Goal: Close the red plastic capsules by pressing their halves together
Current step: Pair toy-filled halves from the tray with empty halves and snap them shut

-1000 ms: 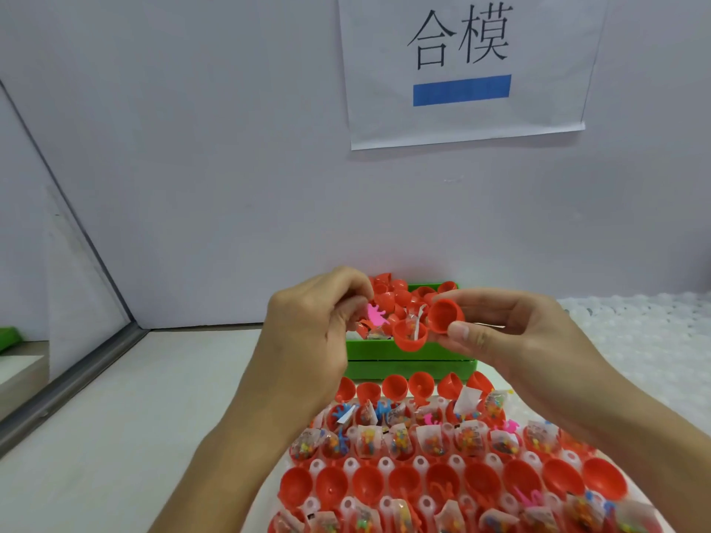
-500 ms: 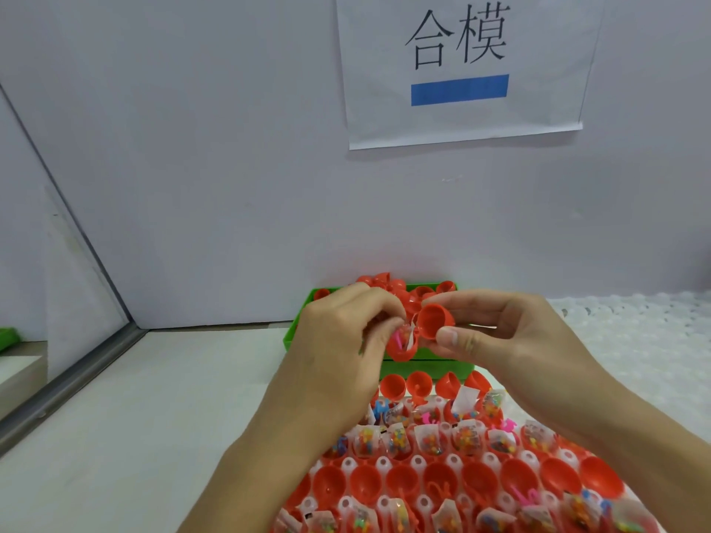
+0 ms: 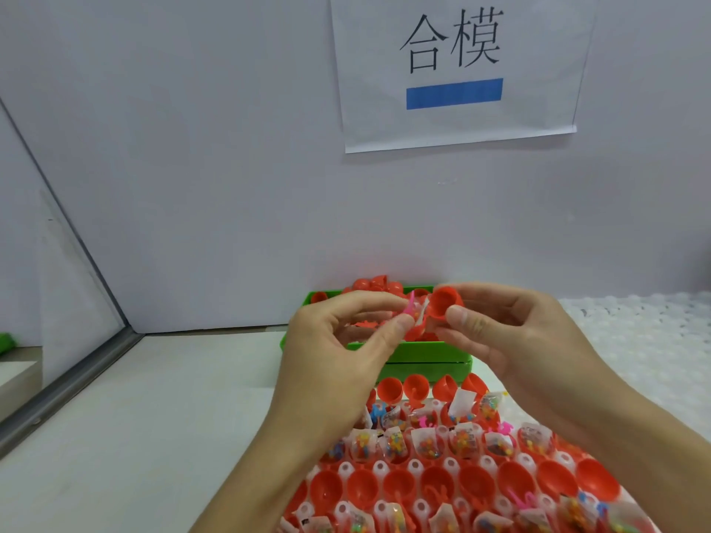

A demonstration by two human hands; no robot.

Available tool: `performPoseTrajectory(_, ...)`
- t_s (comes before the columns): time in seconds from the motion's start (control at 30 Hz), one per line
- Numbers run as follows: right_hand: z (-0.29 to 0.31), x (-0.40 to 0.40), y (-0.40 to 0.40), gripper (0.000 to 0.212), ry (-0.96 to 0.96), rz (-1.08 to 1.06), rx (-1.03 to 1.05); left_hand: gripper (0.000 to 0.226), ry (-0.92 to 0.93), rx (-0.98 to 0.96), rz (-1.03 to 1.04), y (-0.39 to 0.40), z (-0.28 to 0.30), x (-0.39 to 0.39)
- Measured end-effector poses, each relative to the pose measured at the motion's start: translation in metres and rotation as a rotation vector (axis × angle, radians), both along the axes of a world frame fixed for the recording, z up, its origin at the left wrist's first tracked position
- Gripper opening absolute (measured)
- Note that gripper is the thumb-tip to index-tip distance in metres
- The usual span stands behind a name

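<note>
Held up over the green bin, the open red capsule sits pinched between the left hand and right hand — light, thin, slick plastic, I'd guess, best gripped on the domes so the rims don't skew.

Hands pinch open red capsule.

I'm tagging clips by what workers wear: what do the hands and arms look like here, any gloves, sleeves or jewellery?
Both are bare. The left hand and right hand wear no gloves, and no rings show. Both forearms are uncovered to the frame's edge: no sleeve, watch or wristband in view. The nails are short and unpainted.
</note>
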State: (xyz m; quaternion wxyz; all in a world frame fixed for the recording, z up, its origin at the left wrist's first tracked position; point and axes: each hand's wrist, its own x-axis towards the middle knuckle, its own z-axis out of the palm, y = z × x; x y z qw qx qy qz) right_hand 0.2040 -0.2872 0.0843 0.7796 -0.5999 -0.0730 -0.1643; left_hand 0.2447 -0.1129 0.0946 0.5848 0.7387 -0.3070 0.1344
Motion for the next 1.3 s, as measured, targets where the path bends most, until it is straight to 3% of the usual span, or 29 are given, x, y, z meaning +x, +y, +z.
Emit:
performPoseTrajectory(0.2, -0.001, 0.0, 0.001, 0.028, -0.007, 0.028, 0.104, 0.022, 0.022, -0.096, -0.032, -0.003, -0.005, 0.002)
performPoseTrajectory(0.33, 0.007, -0.004, -0.005, 0.031, -0.038, -0.096, -0.238, 0.021, -0.103, -0.032, 0.017, -0.004, -0.008, 0.002)
performPoseTrajectory(0.43, 0.012, -0.007, -0.008, 0.032, -0.112, -0.147, -0.452, 0.022, -0.348, 0.162, 0.112, -0.003, -0.007, 0.0)
performPoseTrajectory(0.53, 0.013, -0.009, -0.007, 0.035, -0.14, -0.172, -0.554, 0.023, -0.537, 0.29, 0.176, -0.004, -0.007, -0.001)
performPoseTrajectory(0.7, 0.011, -0.009, -0.008, 0.033, -0.161, -0.174, -0.618, 0.023, -0.607, 0.328, 0.204, -0.005, -0.009, -0.002)
performPoseTrajectory(0.8, 0.01, -0.008, -0.006, 0.034, -0.152, -0.237, -0.638, 0.03, -0.517, 0.246, 0.158, -0.007, -0.008, -0.004)
performPoseTrajectory(0.97, 0.014, -0.012, -0.004, 0.029, -0.175, -0.162, -0.518, 0.049, -0.007, -0.127, -0.04, -0.009, -0.006, -0.004)
performPoseTrajectory(1.1, 0.015, -0.013, -0.002, 0.029, -0.187, -0.121, -0.459, 0.034, 0.058, -0.116, -0.132, -0.007, -0.004, -0.001)
performPoseTrajectory(1.3, 0.013, -0.011, 0.001, 0.034, -0.164, -0.167, -0.462, 0.037, 0.072, -0.105, -0.141, -0.006, -0.006, -0.002)
